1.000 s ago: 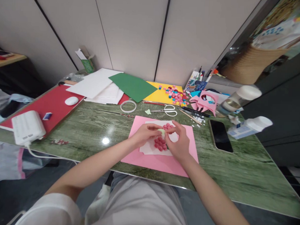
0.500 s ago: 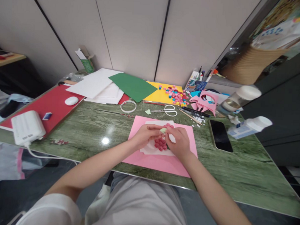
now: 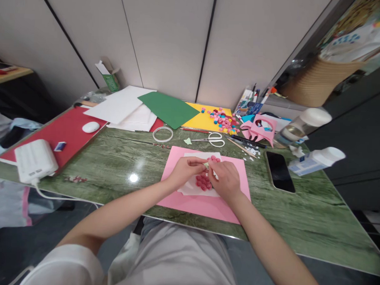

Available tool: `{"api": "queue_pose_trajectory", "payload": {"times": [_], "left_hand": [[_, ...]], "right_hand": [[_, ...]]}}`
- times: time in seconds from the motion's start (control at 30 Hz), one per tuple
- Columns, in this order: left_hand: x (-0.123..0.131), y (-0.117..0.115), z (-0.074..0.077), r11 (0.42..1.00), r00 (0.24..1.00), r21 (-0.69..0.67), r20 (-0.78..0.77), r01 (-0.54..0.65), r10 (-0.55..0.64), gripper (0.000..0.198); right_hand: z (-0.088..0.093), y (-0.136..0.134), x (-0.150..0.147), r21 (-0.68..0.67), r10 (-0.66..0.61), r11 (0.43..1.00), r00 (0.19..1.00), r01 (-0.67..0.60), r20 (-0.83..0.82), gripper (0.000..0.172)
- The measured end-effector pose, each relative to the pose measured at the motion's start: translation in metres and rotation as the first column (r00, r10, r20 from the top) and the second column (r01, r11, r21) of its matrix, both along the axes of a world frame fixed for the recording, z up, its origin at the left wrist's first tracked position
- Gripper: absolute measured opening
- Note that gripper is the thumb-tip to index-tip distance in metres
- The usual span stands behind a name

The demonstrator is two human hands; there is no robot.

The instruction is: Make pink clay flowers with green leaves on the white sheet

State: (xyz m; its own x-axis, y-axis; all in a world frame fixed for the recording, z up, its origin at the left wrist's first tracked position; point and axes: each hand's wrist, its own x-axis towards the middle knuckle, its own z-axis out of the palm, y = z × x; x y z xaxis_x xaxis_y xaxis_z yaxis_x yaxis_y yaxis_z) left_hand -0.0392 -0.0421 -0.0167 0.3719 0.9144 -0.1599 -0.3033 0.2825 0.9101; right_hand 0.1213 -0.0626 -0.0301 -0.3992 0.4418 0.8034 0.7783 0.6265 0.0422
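Observation:
Both hands meet above a white sheet [image 3: 188, 187] that lies on pink paper [image 3: 200, 206]. Between their fingertips is a small light-green paper piece [image 3: 206, 164], mostly covered by the fingers. My left hand [image 3: 186, 171] pinches it from the left. From the other side, the closed fingers of my right hand [image 3: 226, 179] grip it too. Just below the fingers, a cluster of dark pink paper coils [image 3: 203, 183] rests on the white sheet. Lighter pink coils [image 3: 214, 158] show beyond the fingertips, partly hidden by them.
White-handled scissors [image 3: 215, 139], a green scrap [image 3: 187, 141] and a tape roll [image 3: 163, 134] lie beyond the pink paper. Colourful coils [image 3: 223, 121] cover part of the yellow sheet [image 3: 194, 113]. A phone [image 3: 280, 171] and a white bottle [image 3: 317, 160] are at right, a power bank [image 3: 36, 161] at left.
The fingertips have shifted slightly around the light-green piece, and less of it shows now. Both hands otherwise stay in nearly the same place.

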Motion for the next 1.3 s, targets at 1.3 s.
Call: {"api": "queue_pose_trajectory", "payload": {"times": [1.3], "left_hand": [[-0.004, 0.010, -0.007, 0.962, 0.969, 0.274, -0.237, -0.002, 0.070, 0.025]], "right_hand": [[0.015, -0.001, -0.005, -0.658, -0.297, 0.647, 0.668, -0.385, -0.683, 0.050]]}}
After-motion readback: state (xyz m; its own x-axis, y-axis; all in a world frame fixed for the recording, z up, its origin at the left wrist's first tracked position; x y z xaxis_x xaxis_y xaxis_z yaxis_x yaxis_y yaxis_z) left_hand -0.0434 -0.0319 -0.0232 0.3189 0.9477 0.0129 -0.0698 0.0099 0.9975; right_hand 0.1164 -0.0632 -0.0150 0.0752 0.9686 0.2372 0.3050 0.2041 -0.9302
